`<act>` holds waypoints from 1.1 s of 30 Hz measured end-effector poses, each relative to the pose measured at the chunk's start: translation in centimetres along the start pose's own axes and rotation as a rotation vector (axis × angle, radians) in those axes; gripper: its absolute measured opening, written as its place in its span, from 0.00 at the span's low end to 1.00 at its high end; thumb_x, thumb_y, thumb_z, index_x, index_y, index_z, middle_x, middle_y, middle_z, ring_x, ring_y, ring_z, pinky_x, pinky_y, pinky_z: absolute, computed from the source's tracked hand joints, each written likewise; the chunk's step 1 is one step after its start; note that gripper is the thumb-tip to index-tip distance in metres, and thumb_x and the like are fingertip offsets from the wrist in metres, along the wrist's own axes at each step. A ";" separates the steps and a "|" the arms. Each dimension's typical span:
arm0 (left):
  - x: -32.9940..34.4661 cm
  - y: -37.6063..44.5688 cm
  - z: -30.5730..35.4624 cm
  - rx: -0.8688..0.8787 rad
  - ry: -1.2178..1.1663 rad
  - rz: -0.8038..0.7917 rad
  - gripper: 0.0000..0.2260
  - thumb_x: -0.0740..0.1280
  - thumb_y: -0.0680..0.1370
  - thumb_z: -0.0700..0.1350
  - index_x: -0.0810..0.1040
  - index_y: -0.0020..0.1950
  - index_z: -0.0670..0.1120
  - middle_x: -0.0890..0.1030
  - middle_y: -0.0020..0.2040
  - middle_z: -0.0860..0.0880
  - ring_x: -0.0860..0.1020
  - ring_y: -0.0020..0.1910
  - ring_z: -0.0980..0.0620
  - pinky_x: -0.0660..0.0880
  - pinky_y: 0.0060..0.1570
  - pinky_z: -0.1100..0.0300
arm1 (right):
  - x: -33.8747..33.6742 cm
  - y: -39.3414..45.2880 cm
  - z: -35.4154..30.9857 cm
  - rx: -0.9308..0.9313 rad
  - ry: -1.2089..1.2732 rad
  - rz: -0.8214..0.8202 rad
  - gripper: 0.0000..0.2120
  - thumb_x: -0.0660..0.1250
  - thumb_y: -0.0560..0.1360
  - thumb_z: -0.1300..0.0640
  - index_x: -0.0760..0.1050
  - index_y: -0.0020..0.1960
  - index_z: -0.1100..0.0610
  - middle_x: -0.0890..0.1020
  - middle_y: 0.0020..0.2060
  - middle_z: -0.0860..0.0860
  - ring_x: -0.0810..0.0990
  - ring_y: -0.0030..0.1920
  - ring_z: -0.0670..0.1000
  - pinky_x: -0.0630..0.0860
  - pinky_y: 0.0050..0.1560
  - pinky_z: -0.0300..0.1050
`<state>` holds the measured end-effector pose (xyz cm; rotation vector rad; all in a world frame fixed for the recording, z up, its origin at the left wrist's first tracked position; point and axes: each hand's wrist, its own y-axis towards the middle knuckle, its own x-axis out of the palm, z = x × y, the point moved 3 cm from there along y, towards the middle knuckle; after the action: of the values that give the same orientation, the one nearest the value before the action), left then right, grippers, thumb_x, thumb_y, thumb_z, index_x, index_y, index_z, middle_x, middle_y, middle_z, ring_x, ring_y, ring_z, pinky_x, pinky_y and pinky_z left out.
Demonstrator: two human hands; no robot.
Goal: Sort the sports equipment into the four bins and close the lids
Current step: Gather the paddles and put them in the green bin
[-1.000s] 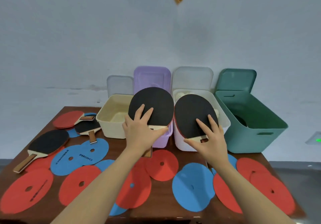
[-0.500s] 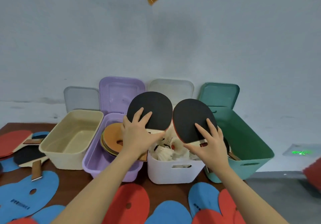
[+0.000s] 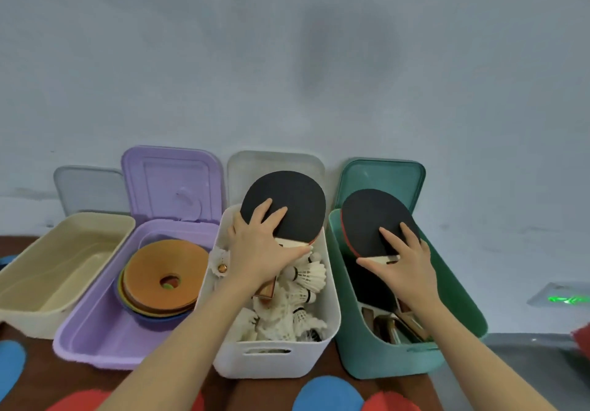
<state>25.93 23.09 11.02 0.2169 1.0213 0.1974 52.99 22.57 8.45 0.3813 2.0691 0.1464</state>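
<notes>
My left hand (image 3: pixel 260 248) grips a black-faced table tennis paddle (image 3: pixel 287 203) by the neck, held above the white bin (image 3: pixel 316 356), which is full of white shuttlecocks (image 3: pixel 303 278). A second black paddle with a red edge (image 3: pixel 372 219) is gripped by my right hand (image 3: pixel 404 262) over the green bin (image 3: pixel 389 362), where several paddles (image 3: pixel 388 321) lie. The purple bin (image 3: pixel 95 343) holds a stack of flat discs with an orange one (image 3: pixel 166 275) on top. The cream bin (image 3: pixel 38 283) looks empty. All four lids lean open against the wall.
Blue discs (image 3: pixel 327 393) and red discs (image 3: pixel 76 401) lie on the brown table (image 3: pixel 265 393) along its near edge. A red object (image 3: pixel 582 337) shows at the right edge. The pale wall stands right behind the bins, and grey floor lies right of the table.
Both hands have carried their paddles to the right and forward. The right paddle has gone from over the white bin to over the green bin, the left paddle to over the white bin.
</notes>
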 end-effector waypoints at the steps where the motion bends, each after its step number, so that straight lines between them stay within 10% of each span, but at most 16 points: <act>1: 0.5 0.1 0.7 -0.010 0.003 0.003 0.37 0.66 0.64 0.71 0.63 0.71 0.61 0.58 0.74 0.58 0.54 0.71 0.43 0.54 0.70 0.43 | 0.3 0.6 1.3 0.019 -0.023 -0.044 0.39 0.73 0.61 0.34 0.67 0.69 0.42 0.60 0.74 0.46 0.54 0.73 0.60 0.67 0.63 0.59; 11: 5.4 -0.3 6.2 -0.107 0.080 -0.010 0.38 0.67 0.62 0.72 0.65 0.69 0.63 0.60 0.73 0.60 0.56 0.70 0.42 0.57 0.68 0.44 | 6.1 3.3 8.2 -0.040 -0.236 -0.519 0.38 0.65 0.68 0.32 0.58 0.73 0.42 0.49 0.76 0.48 0.47 0.74 0.65 0.48 0.69 0.68; 20: 10.1 -0.5 12.3 -0.052 0.160 -0.128 0.39 0.67 0.63 0.71 0.62 0.71 0.62 0.56 0.74 0.59 0.55 0.69 0.41 0.53 0.68 0.47 | 0.6 5.1 9.6 -0.350 0.202 -0.008 0.22 0.56 0.78 0.47 0.68 0.70 0.52 0.72 0.68 0.51 0.68 0.68 0.51 0.64 0.68 0.49; 28: 16.5 0.3 15.3 -0.075 0.036 -0.316 0.40 0.70 0.62 0.69 0.65 0.71 0.59 0.59 0.73 0.57 0.57 0.70 0.39 0.54 0.70 0.44 | -0.1 5.8 12.3 -0.303 -0.046 -0.195 0.19 0.55 0.79 0.53 0.67 0.70 0.45 0.68 0.70 0.46 0.65 0.69 0.43 0.49 0.68 0.43; 33: 19.6 0.2 13.9 -0.021 0.168 -0.568 0.42 0.65 0.68 0.68 0.52 0.76 0.55 0.40 0.77 0.46 0.36 0.74 0.39 0.39 0.71 0.44 | 0.7 5.4 12.4 -0.337 -0.312 -0.309 0.20 0.52 0.80 0.50 0.62 0.72 0.44 0.63 0.73 0.45 0.63 0.71 0.47 0.48 0.69 0.52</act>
<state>47.78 27.21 2.03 -0.1152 1.2072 -0.2936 64.48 27.27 3.06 -0.1182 1.7294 0.2288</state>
